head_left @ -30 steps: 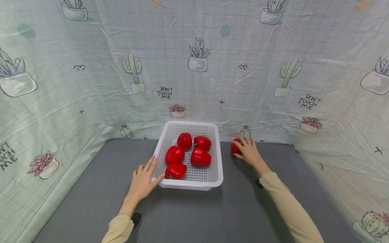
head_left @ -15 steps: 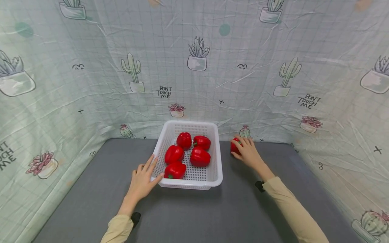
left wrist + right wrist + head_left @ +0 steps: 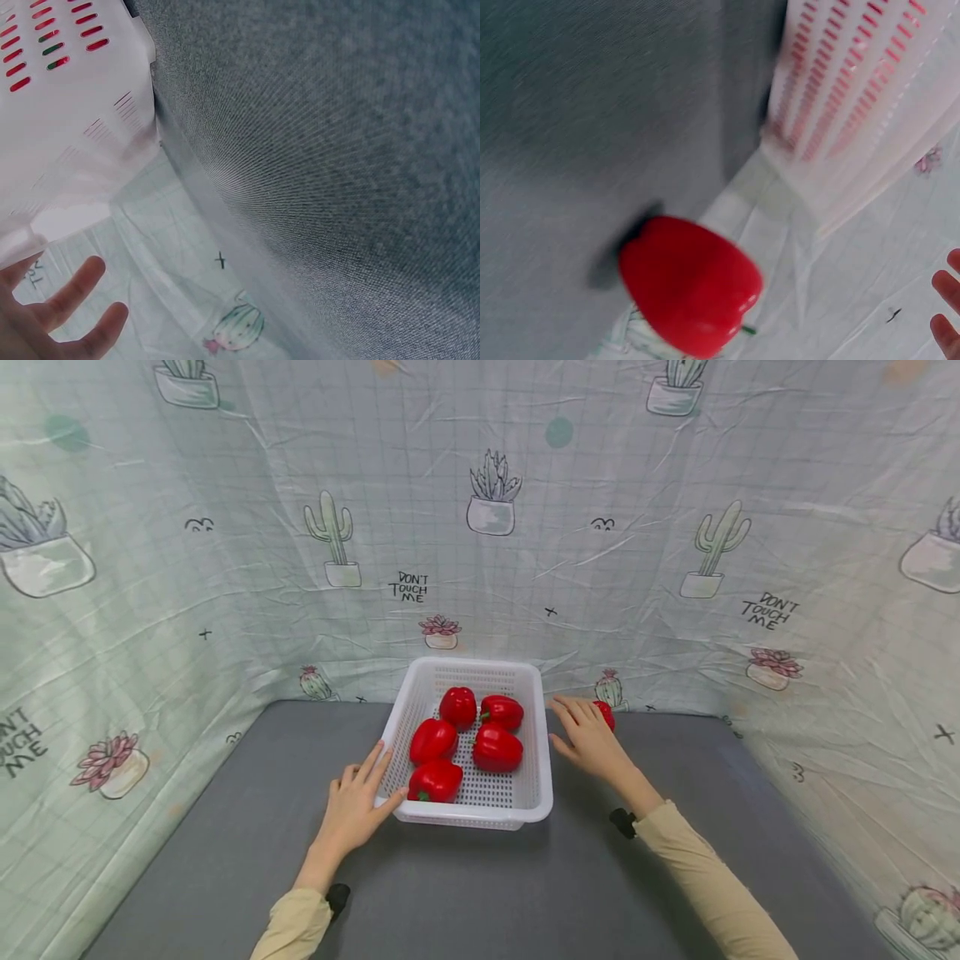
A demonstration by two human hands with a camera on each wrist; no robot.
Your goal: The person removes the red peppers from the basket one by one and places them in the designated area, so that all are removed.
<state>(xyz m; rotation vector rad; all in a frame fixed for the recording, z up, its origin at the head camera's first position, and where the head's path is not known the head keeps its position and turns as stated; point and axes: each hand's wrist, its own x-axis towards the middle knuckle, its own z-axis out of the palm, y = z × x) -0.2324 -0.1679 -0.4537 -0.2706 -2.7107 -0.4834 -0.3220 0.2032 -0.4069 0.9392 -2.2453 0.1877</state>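
Observation:
My left hand [image 3: 352, 810] lies spread at the near left corner of a white plastic basket [image 3: 536, 777], its fingertips and thumb at the rim. Several glossy red bell peppers [image 3: 497, 749] lie inside the basket. In the left wrist view, the fingers [image 3: 79, 292] of that hand extend just below the basket's wall. My right hand [image 3: 592, 743] hovers over the dark surface right of the basket and holds nothing. Another red bell pepper [image 3: 690, 285] rests on that surface, apart from the right hand's fingers; in the head view it shows partly behind this hand.
A dark grey tabletop [image 3: 480, 893] spreads under the basket and both hands. Behind and on both sides hangs a pale curtain [image 3: 480, 585] printed with cacti. The basket's far side stands near the curtain's foot.
My right hand has left the lone bell pepper and shifted left toward the basket. That pepper sits slightly farther right in view. The left hand stays at the basket rim.

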